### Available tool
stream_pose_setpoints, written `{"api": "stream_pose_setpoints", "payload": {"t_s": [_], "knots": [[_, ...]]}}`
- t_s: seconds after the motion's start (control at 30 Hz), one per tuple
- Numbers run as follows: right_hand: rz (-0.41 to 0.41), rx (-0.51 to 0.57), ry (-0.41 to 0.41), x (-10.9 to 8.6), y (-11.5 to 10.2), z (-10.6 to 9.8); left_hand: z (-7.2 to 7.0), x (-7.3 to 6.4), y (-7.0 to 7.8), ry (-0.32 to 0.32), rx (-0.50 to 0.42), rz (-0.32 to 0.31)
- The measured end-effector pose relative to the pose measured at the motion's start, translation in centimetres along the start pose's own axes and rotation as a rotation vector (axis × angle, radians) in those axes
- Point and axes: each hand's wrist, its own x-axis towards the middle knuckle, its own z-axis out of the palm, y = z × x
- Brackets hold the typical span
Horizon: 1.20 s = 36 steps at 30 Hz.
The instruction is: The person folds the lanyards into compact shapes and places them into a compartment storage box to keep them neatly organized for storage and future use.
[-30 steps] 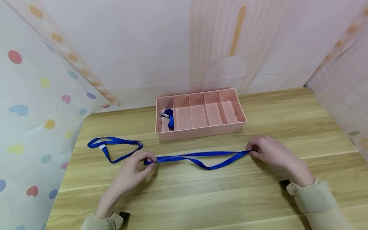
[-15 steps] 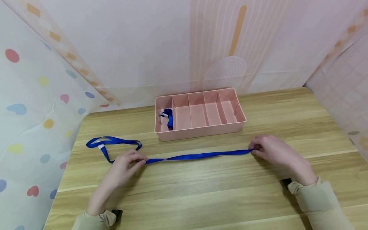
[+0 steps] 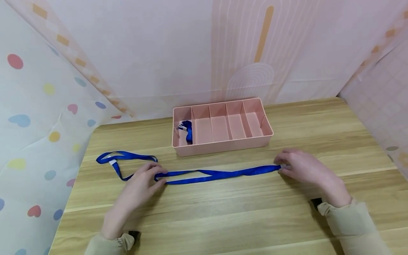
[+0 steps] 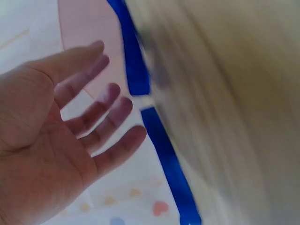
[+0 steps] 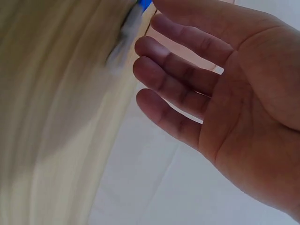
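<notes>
A blue lanyard [image 3: 229,174] lies stretched across the table in the head view, its left part spread into a narrow loop and its right part drawn together. At its left end is my left hand [image 3: 138,187], thumb and fingers parted around the loop's tip. My right hand [image 3: 301,170] is at the other end, fingers relaxed and thumb apart from them. In the right wrist view a blurred grey piece [image 5: 124,42] shows at the lanyard's end, close to my fingertips. A second blue lanyard [image 3: 134,156] with a white tag lies left, partly behind my left hand.
Behind the lanyards stands a pink divided box [image 3: 223,145] with several compartments. Its leftmost one holds a bundled blue lanyard [image 3: 188,132]. Patterned cloth walls [image 3: 159,71] border the wooden table [image 3: 223,223] at the back and sides.
My left hand has moved left, pulling the lanyard straight, then its fingers parted and the left part spread into a loop. My right hand has loosened its pinch at the right end.
</notes>
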Motion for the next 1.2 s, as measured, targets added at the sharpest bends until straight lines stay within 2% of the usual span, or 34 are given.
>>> {"api": "stream_pose_setpoints", "payload": {"t_s": [0.1,0.2,0.37,0.53,0.7,0.8,0.9,1.03,1.13,1.2], "knots": [[-0.042,-0.036,0.021,0.7,-1.1,0.3,0.6,1.1,1.9,-0.001,-0.02,0.03],[-0.078,-0.052,0.013,1.7,-2.4,0.9,1.8,2.7,4.3,-0.042,-0.055,0.091],[-0.131,-0.061,-0.03,3.2,-4.4,1.9,3.7,5.5,8.2,-0.191,-0.102,0.128],[-0.146,-0.07,-0.051,4.3,-5.5,2.5,5.5,7.3,10.5,-0.306,-0.108,0.145],[-0.133,-0.039,-0.072,4.6,-5.8,2.6,6.5,7.6,11.3,-0.31,-0.045,0.155],[-0.136,0.042,-0.069,4.5,-5.8,2.2,6.6,7.3,11.3,-0.292,-0.066,0.147],[-0.136,0.191,-0.071,4.3,-5.6,1.4,6.1,6.9,11.2,-0.295,-0.162,0.132],[-0.137,0.351,-0.059,3.7,-5.5,0.1,4.7,6.5,10.9,-0.337,-0.369,0.105],[-0.147,0.38,0.005,3.2,-5.5,-0.8,3.5,6.4,11.0,-0.345,-0.491,0.084],[-0.157,0.377,0.066,2.8,-5.5,-1.4,2.9,6.2,11.1,-0.331,-0.531,0.073]]}}
